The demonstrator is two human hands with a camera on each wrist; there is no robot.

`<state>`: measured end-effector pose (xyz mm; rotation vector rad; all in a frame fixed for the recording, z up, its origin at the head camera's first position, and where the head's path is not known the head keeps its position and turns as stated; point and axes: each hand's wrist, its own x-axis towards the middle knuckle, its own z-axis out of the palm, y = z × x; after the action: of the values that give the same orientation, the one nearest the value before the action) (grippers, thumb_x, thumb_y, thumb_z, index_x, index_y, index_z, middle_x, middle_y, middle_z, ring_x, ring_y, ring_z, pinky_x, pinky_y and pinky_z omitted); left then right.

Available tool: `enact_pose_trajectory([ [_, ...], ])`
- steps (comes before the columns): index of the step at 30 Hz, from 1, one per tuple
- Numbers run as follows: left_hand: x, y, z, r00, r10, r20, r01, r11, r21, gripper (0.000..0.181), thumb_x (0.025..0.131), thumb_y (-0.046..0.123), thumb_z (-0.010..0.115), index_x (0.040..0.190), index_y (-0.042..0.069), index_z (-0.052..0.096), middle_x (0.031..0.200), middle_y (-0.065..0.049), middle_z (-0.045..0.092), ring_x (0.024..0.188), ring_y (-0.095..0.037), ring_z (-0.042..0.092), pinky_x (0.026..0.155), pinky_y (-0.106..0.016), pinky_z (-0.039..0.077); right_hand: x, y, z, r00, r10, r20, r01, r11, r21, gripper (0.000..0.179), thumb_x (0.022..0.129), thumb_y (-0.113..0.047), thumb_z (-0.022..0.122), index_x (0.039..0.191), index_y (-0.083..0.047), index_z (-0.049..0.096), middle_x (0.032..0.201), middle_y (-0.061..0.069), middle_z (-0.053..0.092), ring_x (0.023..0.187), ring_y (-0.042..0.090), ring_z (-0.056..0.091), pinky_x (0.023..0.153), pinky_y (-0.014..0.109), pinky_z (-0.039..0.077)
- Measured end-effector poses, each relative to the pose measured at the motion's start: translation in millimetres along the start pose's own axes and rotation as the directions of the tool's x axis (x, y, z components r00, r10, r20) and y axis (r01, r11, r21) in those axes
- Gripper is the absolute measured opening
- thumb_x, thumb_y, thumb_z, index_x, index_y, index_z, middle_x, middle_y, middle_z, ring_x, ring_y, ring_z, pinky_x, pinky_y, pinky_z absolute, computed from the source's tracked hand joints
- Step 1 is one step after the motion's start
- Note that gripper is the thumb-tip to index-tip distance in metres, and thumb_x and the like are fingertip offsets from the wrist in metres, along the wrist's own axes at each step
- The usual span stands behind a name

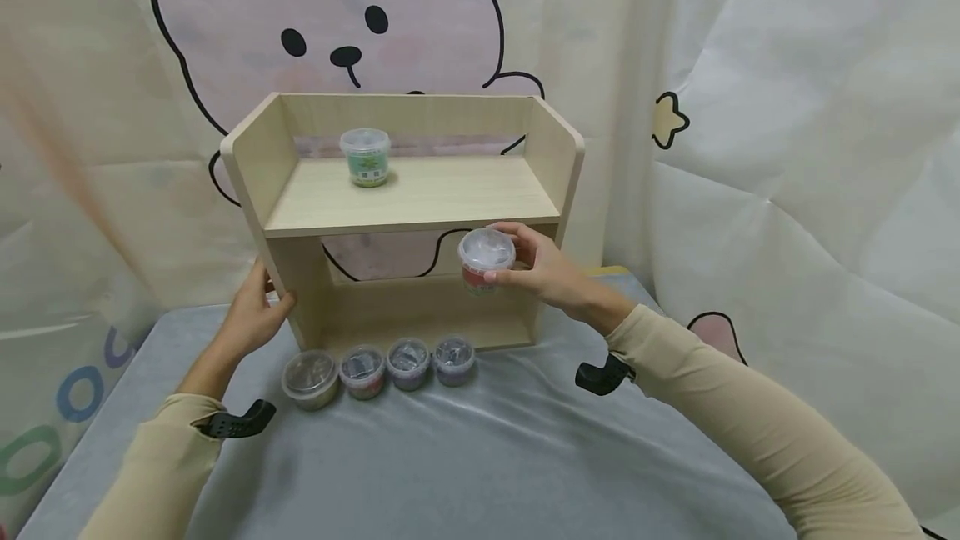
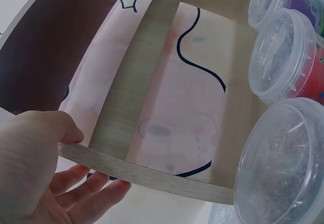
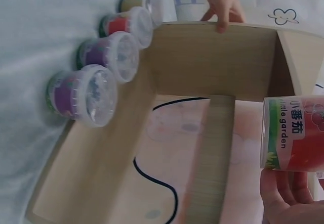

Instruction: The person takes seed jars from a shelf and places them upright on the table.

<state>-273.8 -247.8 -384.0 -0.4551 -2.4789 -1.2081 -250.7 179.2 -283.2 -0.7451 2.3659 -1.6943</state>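
A pale wooden two-tier shelf (image 1: 412, 194) stands on the cloth. My left hand (image 1: 255, 315) grips the edge of its left side panel, the thumb (image 2: 71, 128) on one face and the fingers on the other. My right hand (image 1: 551, 273) holds a clear-lidded plastic tub (image 1: 487, 252) in front of the shelf's right half, near the upper board's front edge. The tub's red label (image 3: 298, 133) reads "little garden". A tub with a green label (image 1: 366, 158) sits on the upper board, left of centre.
Several lidded tubs stand in a row before the shelf: a larger one (image 1: 311, 379) at left, then a red-labelled one (image 1: 363, 373) and purple-labelled ones (image 3: 83, 95). Grey-blue cloth (image 1: 487, 465) covers the table. A printed curtain (image 1: 615, 65) hangs close behind.
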Motion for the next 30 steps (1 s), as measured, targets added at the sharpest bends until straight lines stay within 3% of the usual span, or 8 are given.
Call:
enact_pose_trajectory([
  [6,-0.1,0.2,1.3,1.000,-0.008,0.008,0.008,1.000,-0.015,0.076,0.094,-0.002,0.054,0.161,0.011,0.019,0.152,-0.032,0.038,0.130,-0.057,0.045,0.099,-0.075,0.040,-4.6,19,6,1.000,-0.003,-0.012,0.003,1.000,-0.002,0.068,0.089,-0.002,0.071,0.150,-0.005,0.039,0.135,0.024,0.057,0.119,0.026,0.059,0.091,0.025,0.053],
  [16,-0.8,-0.1,0.1,0.999,-0.035,0.029,0.035,0.999,0.003,0.078,0.095,-0.001,0.053,0.162,0.013,0.016,0.153,-0.032,0.037,0.132,-0.059,0.043,0.100,-0.077,0.040,-11.4,58,17,0.995,0.060,-0.080,-0.063,0.997,-0.037,0.067,0.088,-0.005,0.075,0.146,-0.002,0.042,0.136,0.024,0.056,0.116,0.028,0.059,0.088,0.023,0.053],
  [23,-1.4,-1.3,-1.1,0.999,-0.029,0.024,0.029,1.000,0.004,0.077,0.094,-0.002,0.053,0.161,0.012,0.017,0.153,-0.032,0.037,0.132,-0.059,0.044,0.101,-0.076,0.039,-13.7,77,22,0.987,0.047,-0.153,-0.060,0.995,-0.077,0.066,0.084,-0.006,0.079,0.142,0.000,0.046,0.134,0.023,0.057,0.114,0.030,0.060,0.089,0.026,0.053],
  [30,-0.8,0.8,-2.0,0.997,-0.067,0.047,0.066,0.998,0.022,0.076,0.097,0.003,0.053,0.162,0.013,0.013,0.155,-0.033,0.035,0.132,-0.062,0.042,0.098,-0.078,0.041,-16.1,96,25,0.970,0.070,-0.231,-0.099,0.988,-0.116,0.065,0.082,-0.010,0.083,0.137,-0.001,0.049,0.132,0.021,0.059,0.113,0.030,0.061,0.091,0.027,0.052],
])
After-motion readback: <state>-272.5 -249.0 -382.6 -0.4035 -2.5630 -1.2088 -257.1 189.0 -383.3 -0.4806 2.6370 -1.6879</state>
